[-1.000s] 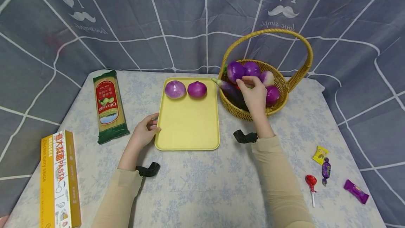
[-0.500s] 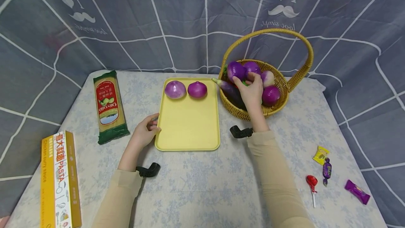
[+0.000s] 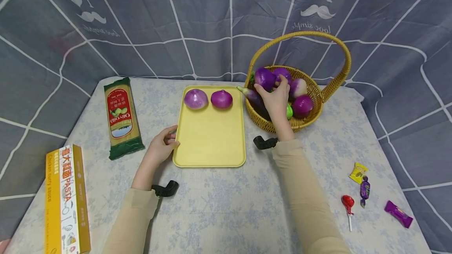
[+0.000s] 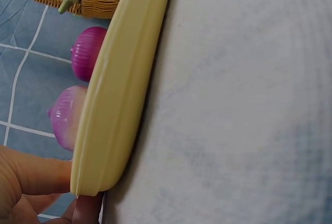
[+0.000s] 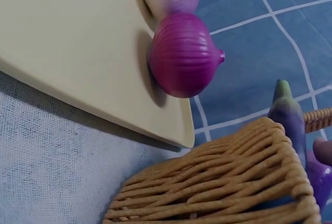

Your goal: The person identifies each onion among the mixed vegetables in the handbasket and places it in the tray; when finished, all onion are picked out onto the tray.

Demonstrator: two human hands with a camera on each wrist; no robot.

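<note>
My left hand (image 3: pixel 160 147) grips the left edge of a yellow tray (image 3: pixel 208 140), thumb at the rim and fingers beneath it. Near the tray's far edge sit a pale purple onion (image 3: pixel 195 99) and a darker purple onion (image 3: pixel 221 99). My right hand (image 3: pixel 276 97) reaches into a wicker basket (image 3: pixel 259 122). Its thumb and fingers are spread around the near side of a smooth, round purple vegetable (image 3: pixel 265 77); firm contact cannot be made out. An eggplant (image 3: pixel 252 96) lies beside the hand, its stem over the basket rim. The right wrist view shows only a thumb tip.
The basket also holds a purple onion (image 3: pixel 302 106), a white-and-purple vegetable (image 3: pixel 298 88) and a bright green item (image 3: pixel 289 111). Its tall handle (image 3: pixel 300 34) arches overhead. A pasta packet (image 3: pixel 123 118) and pasta box (image 3: pixel 67 199) lie left. Sweets and a lollipop (image 3: pixel 347 203) lie right.
My right hand has moved left and deeper into the basket, toward the round purple vegetable, uncovering the green item. The left hand stays on the tray.
</note>
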